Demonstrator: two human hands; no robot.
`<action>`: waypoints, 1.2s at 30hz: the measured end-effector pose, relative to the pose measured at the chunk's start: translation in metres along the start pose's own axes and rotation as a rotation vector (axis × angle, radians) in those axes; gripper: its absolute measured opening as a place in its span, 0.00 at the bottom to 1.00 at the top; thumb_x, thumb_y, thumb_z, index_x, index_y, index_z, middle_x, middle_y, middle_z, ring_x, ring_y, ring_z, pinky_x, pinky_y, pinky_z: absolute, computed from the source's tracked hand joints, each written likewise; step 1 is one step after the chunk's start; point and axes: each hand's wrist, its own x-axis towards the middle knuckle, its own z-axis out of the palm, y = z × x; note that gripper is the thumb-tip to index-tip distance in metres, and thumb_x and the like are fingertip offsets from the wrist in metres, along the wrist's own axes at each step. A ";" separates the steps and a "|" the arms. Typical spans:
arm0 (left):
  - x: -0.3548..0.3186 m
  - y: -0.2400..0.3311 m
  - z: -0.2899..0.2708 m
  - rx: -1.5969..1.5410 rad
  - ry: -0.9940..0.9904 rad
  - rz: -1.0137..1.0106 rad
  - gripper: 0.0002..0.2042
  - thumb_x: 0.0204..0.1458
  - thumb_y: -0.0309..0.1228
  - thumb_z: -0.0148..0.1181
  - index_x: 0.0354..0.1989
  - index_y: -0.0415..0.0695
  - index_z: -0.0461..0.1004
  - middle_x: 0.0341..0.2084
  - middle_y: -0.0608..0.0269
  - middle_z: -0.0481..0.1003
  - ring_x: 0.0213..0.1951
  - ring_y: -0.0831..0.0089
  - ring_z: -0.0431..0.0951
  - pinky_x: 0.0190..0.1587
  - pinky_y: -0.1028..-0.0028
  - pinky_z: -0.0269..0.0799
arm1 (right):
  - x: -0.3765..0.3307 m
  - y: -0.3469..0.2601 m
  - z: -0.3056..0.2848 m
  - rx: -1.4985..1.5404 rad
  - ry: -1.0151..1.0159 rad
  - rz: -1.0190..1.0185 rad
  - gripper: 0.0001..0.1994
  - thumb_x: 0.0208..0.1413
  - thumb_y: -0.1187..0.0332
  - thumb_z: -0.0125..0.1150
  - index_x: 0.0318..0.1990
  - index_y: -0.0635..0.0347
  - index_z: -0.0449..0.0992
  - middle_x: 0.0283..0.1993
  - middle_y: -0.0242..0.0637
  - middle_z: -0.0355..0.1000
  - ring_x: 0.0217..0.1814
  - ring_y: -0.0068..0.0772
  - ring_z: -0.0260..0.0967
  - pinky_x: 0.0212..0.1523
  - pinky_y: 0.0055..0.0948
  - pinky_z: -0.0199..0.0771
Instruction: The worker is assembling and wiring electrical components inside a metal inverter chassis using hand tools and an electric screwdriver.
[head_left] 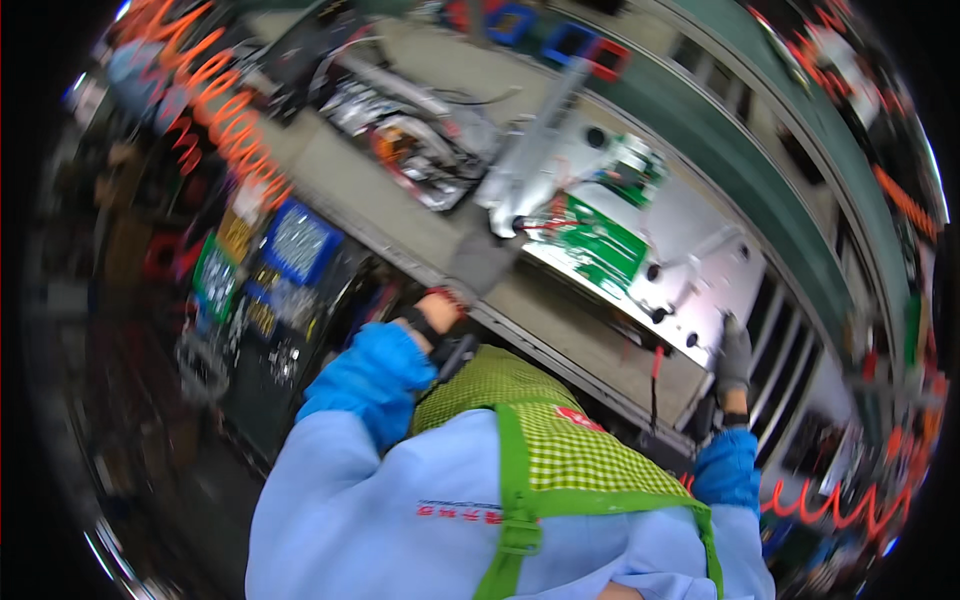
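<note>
A shiny metal panel (715,285) with green circuit boards (603,245) and dark round spots lies tilted across the bench in front of me. My left hand (485,263), in a grey glove, closes on the panel's near left corner, beside an upright metal bracket (530,150). At the opposite end my right hand (734,355), gloved in grey too, grips the near right corner. Motion blurs the fingertips, and the panel partly hides them. A red and black wire (545,225) runs over the panel near the bracket.
Silvery bags with parts (425,160) lie on the bench at upper left. Orange coiled hoses (225,110) hang on the left. A blue tray of small parts (300,240) stands lower left. Metal rollers (785,360) are right of the panel. A red-handled tool (656,375) hangs at the near edge.
</note>
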 end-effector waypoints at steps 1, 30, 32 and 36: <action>-0.002 -0.002 0.007 -0.064 0.172 0.049 0.31 0.55 0.48 0.58 0.61 0.40 0.59 0.45 0.44 0.75 0.46 0.55 0.78 0.47 0.63 0.73 | -0.010 -0.023 0.014 0.070 0.065 -0.069 0.26 0.62 0.48 0.53 0.48 0.69 0.72 0.44 0.36 0.73 0.41 0.23 0.67 0.44 0.29 0.69; -0.178 -0.353 -0.194 0.202 0.027 -0.136 0.22 0.48 0.27 0.63 0.52 0.37 0.66 0.42 0.47 0.75 0.43 0.54 0.76 0.48 0.61 0.70 | -0.149 -0.243 0.118 -0.309 0.151 -0.748 0.21 0.52 0.71 0.63 0.54 0.60 0.71 0.38 0.39 0.73 0.39 0.28 0.73 0.40 0.26 0.73; -0.193 -0.302 -0.194 -0.131 -0.103 -0.153 0.23 0.49 0.26 0.62 0.53 0.36 0.65 0.41 0.54 0.74 0.44 0.64 0.76 0.48 0.67 0.71 | -0.170 -0.244 0.168 -0.360 -0.175 -0.757 0.22 0.50 0.67 0.65 0.54 0.58 0.71 0.41 0.43 0.73 0.41 0.41 0.75 0.42 0.36 0.75; -0.171 -0.159 -0.165 -0.259 -0.338 0.176 0.25 0.50 0.27 0.61 0.57 0.36 0.63 0.45 0.55 0.73 0.46 0.68 0.74 0.51 0.70 0.70 | -0.192 -0.210 0.269 -0.388 -0.671 -0.854 0.30 0.56 0.47 0.58 0.55 0.63 0.68 0.49 0.50 0.71 0.51 0.47 0.71 0.50 0.40 0.71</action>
